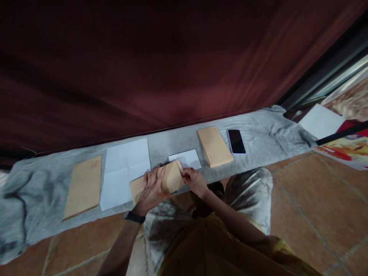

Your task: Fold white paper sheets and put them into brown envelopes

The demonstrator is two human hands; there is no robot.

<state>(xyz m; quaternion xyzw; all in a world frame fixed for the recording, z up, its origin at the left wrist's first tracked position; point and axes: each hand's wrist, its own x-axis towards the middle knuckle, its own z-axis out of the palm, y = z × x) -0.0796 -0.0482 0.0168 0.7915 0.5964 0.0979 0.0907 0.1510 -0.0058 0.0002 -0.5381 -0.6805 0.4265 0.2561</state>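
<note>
gray cloth (264, 140) (rumpled) bears envelopes (83, 188), papers (126, 168), phone (236, 141)

A long, narrow counter (162, 140) stands along a large dark red drape (178, 69), which shows soft folds on its right part. A grey cloth (264, 134) covers the counter and lies wrinkled at both ends. The floor (304, 199) has big terracotta tiles with paler joints. At the upper right, a dark frame (324, 69) runs diagonally. The light is dim, and the drape becomes almost black toward the top.
</note>
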